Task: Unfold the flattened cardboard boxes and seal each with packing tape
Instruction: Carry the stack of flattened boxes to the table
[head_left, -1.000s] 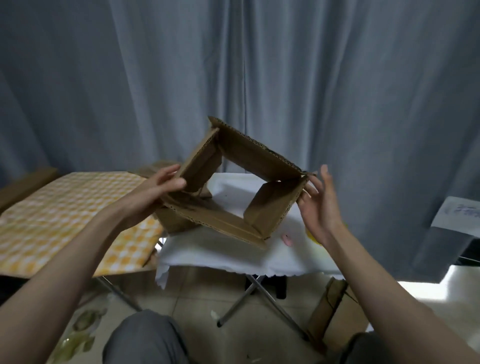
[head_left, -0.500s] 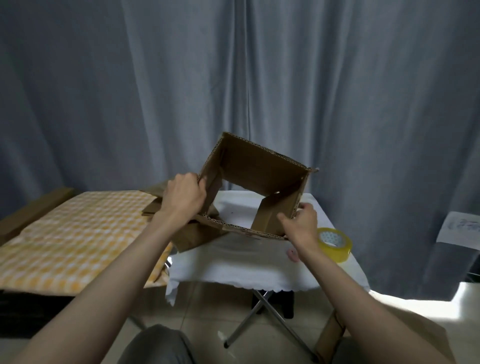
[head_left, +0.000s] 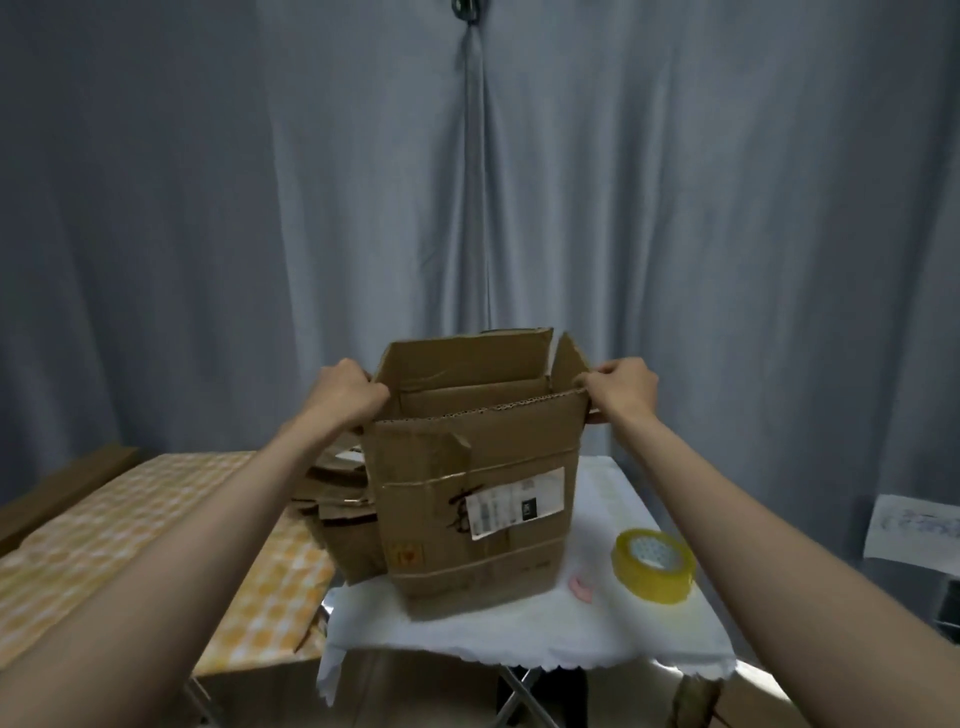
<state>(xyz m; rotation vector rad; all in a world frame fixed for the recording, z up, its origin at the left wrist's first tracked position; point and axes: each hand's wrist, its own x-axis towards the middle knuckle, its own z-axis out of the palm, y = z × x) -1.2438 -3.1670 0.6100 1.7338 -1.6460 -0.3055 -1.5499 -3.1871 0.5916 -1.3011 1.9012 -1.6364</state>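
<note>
I see the corrugated cardboard box (head_left: 475, 499) standing upright, top open, at the left edge of the white-clothed table (head_left: 675, 629). My left hand (head_left: 347, 392) and right hand (head_left: 621, 387) curl over its side flaps, apparently gripping. A glossy yellowish tape roll (head_left: 653, 565) lies by the right edge.

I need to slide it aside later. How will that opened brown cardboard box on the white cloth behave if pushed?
The opened brown cardboard box looks empty, so probably light. Standing tall with top flaps up, it may tip if pushed high. Its creased, worn walls suggest it could flex, and the white cloth may bunch.
</note>
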